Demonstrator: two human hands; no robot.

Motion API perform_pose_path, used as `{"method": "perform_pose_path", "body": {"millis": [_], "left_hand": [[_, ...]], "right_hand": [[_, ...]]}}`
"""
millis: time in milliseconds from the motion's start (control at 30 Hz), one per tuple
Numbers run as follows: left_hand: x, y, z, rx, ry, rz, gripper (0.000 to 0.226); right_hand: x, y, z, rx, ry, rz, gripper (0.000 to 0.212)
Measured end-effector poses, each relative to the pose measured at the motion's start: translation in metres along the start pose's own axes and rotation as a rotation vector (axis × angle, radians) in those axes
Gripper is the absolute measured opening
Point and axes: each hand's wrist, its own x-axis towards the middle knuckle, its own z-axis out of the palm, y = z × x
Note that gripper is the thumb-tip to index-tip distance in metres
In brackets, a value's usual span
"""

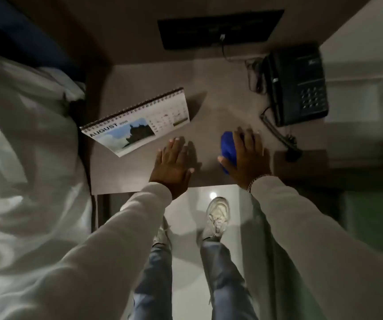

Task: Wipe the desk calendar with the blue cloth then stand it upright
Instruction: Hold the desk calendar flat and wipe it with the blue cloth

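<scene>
The spiral-bound desk calendar (137, 123), showing an August page with a building photo, stands tent-like on the left part of the small table (218, 112). My left hand (172, 165) lies flat, fingers spread, on the tabletop just right of the calendar's near corner, holding nothing. The blue cloth (228, 147) is bunched on the table to the right. My right hand (247, 155) rests on top of it, palm down, fingers curved over it.
A black telephone (297, 84) with its cord sits at the table's back right. A dark wall panel (220, 28) with a plug is behind. A white-sheeted bed (28, 158) borders the table's left side. My legs and shoes are over the pale floor below.
</scene>
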Motion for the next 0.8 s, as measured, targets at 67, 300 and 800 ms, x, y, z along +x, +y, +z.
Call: {"method": "perform_pose_path", "body": {"millis": [67,300,800], "left_hand": [[0.007,-0.006,0.014,0.022,0.066,0.021,0.071],[0.015,-0.024,0.054,0.16,0.209,0.095,0.069],[-0.05,-0.068,-0.094,0.279,0.299,0.306,0.074]], "right_hand": [[0.007,-0.003,0.018,-0.05,0.062,0.029,0.09],[0.02,-0.005,0.06,-0.05,0.266,0.036,0.079],[-0.028,-0.09,0.058,0.558,0.45,-0.026,0.05]]}}
